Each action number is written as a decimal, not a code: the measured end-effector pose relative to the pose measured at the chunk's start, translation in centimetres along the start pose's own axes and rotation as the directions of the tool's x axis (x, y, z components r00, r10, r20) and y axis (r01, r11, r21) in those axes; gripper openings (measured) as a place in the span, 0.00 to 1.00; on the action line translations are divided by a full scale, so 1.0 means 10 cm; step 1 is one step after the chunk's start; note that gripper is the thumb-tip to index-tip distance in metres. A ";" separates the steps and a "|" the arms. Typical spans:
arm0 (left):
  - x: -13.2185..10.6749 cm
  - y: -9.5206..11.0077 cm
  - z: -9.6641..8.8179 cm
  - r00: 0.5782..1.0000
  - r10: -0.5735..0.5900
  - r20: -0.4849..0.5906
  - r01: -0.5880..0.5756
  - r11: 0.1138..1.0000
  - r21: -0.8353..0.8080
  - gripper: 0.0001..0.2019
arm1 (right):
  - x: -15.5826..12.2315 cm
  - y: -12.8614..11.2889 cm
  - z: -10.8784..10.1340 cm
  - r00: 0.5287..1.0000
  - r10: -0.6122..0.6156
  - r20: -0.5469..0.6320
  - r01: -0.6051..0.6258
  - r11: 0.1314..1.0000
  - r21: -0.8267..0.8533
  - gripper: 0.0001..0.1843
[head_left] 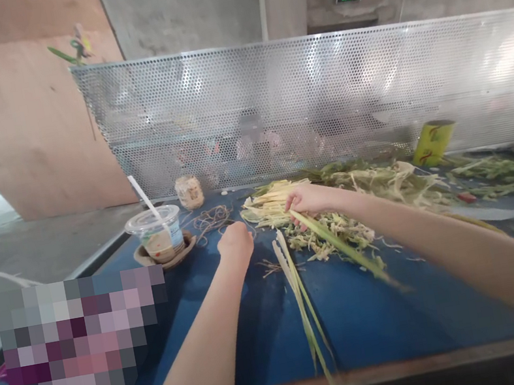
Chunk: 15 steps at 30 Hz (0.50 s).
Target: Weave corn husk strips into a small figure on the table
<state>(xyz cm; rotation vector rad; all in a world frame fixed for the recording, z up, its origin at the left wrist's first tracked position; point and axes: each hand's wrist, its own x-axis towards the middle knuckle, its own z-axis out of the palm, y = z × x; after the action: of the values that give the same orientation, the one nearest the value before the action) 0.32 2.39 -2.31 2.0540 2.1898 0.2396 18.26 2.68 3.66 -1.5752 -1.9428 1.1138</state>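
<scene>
My right hand [307,200] is closed round the upper end of a long green plant stalk [343,245], which slants down to the right over the blue table [260,351]. My left hand [236,241] is a closed fist low over the table, beside a loose tangle of brown twine [212,219]; what its fingers hold, if anything, is hidden. Between my arms lie several long pale-green stalks [299,298], their lower ends reaching the front edge. A heap of pale yellow stalks [271,200] sits behind my right hand, with shredded trimmings [327,236] below it.
On the left, a lidded plastic cup [161,236] with a straw stands in a brown holder [169,259]. Behind it is a roll of twine [189,192]. A perforated metal screen [202,109] borders the back. Rightward are more greens [497,173] and a yellow-green container [433,143].
</scene>
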 end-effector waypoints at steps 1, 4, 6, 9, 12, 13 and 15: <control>0.00 0.00 0.00 1.000 0.004 0.000 -0.004 1.000 0.000 0.15 | 0.04 0.02 0.08 0.999 -0.009 -0.031 0.008 1.000 -0.019 0.12; -0.01 0.01 0.00 1.000 0.008 -0.002 -0.008 1.000 0.003 0.15 | 0.16 0.08 0.23 0.995 -0.046 -0.088 0.037 0.995 -0.095 0.11; -0.02 0.02 0.00 1.000 0.007 -0.004 -0.007 1.000 0.003 0.15 | 0.18 0.10 0.28 0.993 -0.070 -0.100 0.054 0.987 -0.151 0.10; -0.02 0.03 -0.01 1.000 0.007 -0.001 -0.007 1.000 -0.001 0.15 | 0.16 0.09 0.33 0.991 -0.091 -0.101 0.067 0.973 -0.220 0.09; -0.02 0.04 -0.02 1.000 0.005 0.006 -0.005 1.000 -0.006 0.15 | 0.14 0.09 0.36 0.991 -0.094 -0.094 0.067 0.963 -0.261 0.07; -0.02 0.04 -0.02 1.000 0.003 0.008 -0.003 1.000 -0.007 0.15 | 0.14 0.10 0.36 0.992 -0.094 -0.090 0.066 0.961 -0.269 0.07; -0.01 0.04 -0.02 1.000 -0.001 0.012 0.001 1.000 -0.010 0.15 | 0.16 0.14 0.37 0.992 -0.092 -0.085 0.065 0.958 -0.278 0.07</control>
<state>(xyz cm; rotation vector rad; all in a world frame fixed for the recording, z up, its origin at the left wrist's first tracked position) 0.71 2.26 -2.06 2.0441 2.1781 0.2365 16.00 3.03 0.08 -1.6387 -2.1455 0.7450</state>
